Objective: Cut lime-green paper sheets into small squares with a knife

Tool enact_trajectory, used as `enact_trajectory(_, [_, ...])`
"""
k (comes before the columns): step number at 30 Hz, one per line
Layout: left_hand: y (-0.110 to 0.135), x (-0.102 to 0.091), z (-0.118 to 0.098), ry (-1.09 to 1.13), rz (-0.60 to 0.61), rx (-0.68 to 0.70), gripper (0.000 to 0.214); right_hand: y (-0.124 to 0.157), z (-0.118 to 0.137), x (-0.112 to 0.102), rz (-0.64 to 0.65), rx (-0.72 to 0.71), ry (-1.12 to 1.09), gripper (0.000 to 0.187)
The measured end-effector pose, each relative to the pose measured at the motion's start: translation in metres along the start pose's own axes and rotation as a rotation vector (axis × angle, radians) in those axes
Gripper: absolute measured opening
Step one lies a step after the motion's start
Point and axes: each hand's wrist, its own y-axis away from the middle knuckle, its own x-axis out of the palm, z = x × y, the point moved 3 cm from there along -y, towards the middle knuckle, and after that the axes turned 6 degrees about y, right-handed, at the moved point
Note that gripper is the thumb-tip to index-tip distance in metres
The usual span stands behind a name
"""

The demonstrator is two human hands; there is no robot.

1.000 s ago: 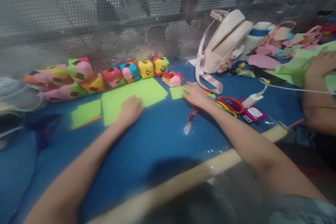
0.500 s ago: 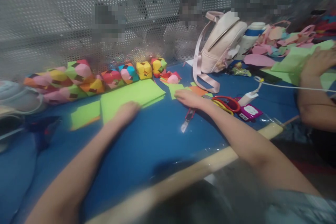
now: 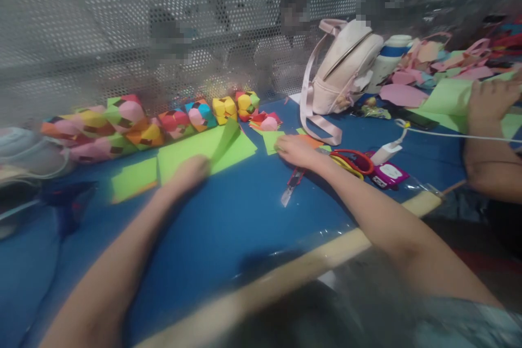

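Note:
My left hand [image 3: 194, 168] is closed at the near edge of a stack of light green paper [image 3: 179, 153], gripping a sheet. Part of that sheet stands up, bent, beyond my fingers. Fingers stretched out, my right hand [image 3: 297, 151] lies on small green paper pieces [image 3: 269, 142], with an orange piece [image 3: 313, 141] beside it. Just below my right wrist is a red utility knife [image 3: 289, 189]. Smaller green sheets [image 3: 134, 178], with orange beneath, lie left of the stack.
Colourful folded-paper balls [image 3: 177, 122] line the back by a perforated metal screen. A pale pink backpack [image 3: 338, 70], a bottle [image 3: 389, 60], scissors [image 3: 359, 162] and a purple packet [image 3: 389, 175] are on the right. Another person's hand [image 3: 489, 98] touches green paper. A glue gun [image 3: 67, 204] lies left.
My left hand has moved slightly left and lifted part of a green sheet, which now bends upward. My right hand stays on the small pieces.

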Motion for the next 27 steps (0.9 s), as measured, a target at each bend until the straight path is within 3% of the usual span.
enact_trajectory(5, [-0.001,-0.003,0.003,0.075,-0.025,-0.023,0.025,0.004,0.0,-0.001,0.015,0.122,-0.014,0.028])
enact_trajectory(12, [0.004,-0.019,0.0,0.168,-0.007,0.002,0.016,0.007,0.001,-0.002,-0.012,0.134,-0.163,0.022])
enact_trajectory(15, [0.011,-0.022,-0.017,0.179,0.031,0.071,0.01,0.006,0.004,-0.005,-0.04,0.151,-0.308,0.024])
enact_trajectory(18, [0.023,-0.014,-0.047,0.169,0.073,0.173,0.007,0.001,0.014,-0.003,-0.035,0.161,-0.491,0.044])
enact_trajectory(20, [0.031,-0.004,-0.067,0.145,0.094,0.236,0.008,-0.001,0.02,0.002,-0.004,0.223,-0.754,0.056])
enact_trajectory(24, [0.043,0.012,-0.092,0.095,0.134,0.342,0.01,-0.002,0.021,0.013,0.046,0.43,-1.305,0.055])
enact_trajectory(27, [0.044,0.015,-0.094,0.076,0.134,0.367,0.012,0.0,0.014,0.009,-0.059,0.355,-1.139,0.052])
